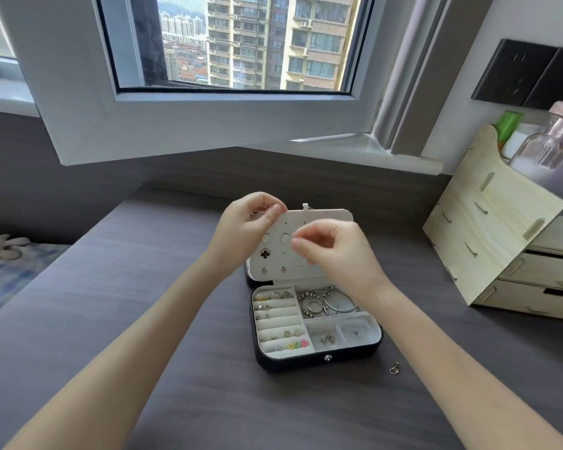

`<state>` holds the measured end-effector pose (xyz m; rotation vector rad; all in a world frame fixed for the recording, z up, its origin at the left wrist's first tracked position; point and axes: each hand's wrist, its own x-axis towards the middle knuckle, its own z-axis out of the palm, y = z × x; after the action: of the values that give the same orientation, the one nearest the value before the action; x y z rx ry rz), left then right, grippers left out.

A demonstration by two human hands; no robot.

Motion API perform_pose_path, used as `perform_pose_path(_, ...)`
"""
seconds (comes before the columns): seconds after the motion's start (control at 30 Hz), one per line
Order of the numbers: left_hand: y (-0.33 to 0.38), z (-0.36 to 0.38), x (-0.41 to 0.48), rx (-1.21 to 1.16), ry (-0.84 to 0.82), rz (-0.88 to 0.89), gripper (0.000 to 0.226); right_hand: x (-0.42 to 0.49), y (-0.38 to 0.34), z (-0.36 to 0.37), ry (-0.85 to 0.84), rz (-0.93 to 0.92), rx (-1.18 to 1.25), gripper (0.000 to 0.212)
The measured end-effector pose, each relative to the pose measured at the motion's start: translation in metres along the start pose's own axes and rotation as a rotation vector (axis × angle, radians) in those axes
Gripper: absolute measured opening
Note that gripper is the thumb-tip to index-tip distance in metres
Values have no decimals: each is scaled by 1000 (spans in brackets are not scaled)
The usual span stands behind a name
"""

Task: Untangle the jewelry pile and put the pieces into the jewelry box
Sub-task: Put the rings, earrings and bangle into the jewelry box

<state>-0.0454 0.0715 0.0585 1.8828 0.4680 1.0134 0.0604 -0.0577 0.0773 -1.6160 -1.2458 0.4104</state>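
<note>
A dark jewelry box (pixel 319 360) lies open on the grey table, its white lid panel (pixel 319 219) standing upright with several earrings pinned to it. The ring rolls on the left hold several rings and coloured studs (pixel 294 345). Bangles and a beaded bracelet (pixel 325 303) fill the upper right compartment. My left hand (pixel 247 228) is raised before the lid's top left corner, thumb and fingers curled together. My right hand (pixel 335 251) hovers in front of the lid with fingertips pinched; whatever tiny piece they hold is too small to see. A single small earring (pixel 394 368) lies on the table, right of the box.
A pale wooden drawer organizer (pixel 501 241) stands at the right with a glass bottle (pixel 546 147) and a green container on top. An open window sash (pixel 189 121) hangs over the table's far side. A bed with checked bedding (pixel 10 274) is at the left.
</note>
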Motion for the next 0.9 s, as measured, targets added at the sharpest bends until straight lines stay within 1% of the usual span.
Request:
perform_pose_path(0.13,-9,-5,-3,-37,4,-55,26,-8,18,4,-241,-148,-452,7)
perform_pose_path(0.2,-16,-5,-3,-9,14,-72,27,-10,26,7,-269,-301,-647,7)
perform_pose_path(0.3,-27,-4,-1,40,35,-94,28,-8,36,13,-290,-530,-751,7)
perform_pose_path(0.47,-38,-3,2,112,40,-111,28,0,44,18,-334,-702,-812,9)
perform_pose_path(0.53,-39,-3,3,120,29,-127,27,1,44,19,-347,-752,-867,12)
perform_pose_path(0.63,-41,-4,5,125,18,-125,27,0,42,20,-348,-789,-949,26)
perform_pose_path(0.7,-41,-5,5,125,16,-112,28,-2,43,20,-354,-779,-996,30)
perform_pose_path(0.8,-42,-6,5,129,7,-108,30,-6,41,23,-352,-757,-1059,28)
perform_pose_path(0.9,-42,-6,5,129,-3,-108,31,-8,39,28,-378,-710,-1158,39)
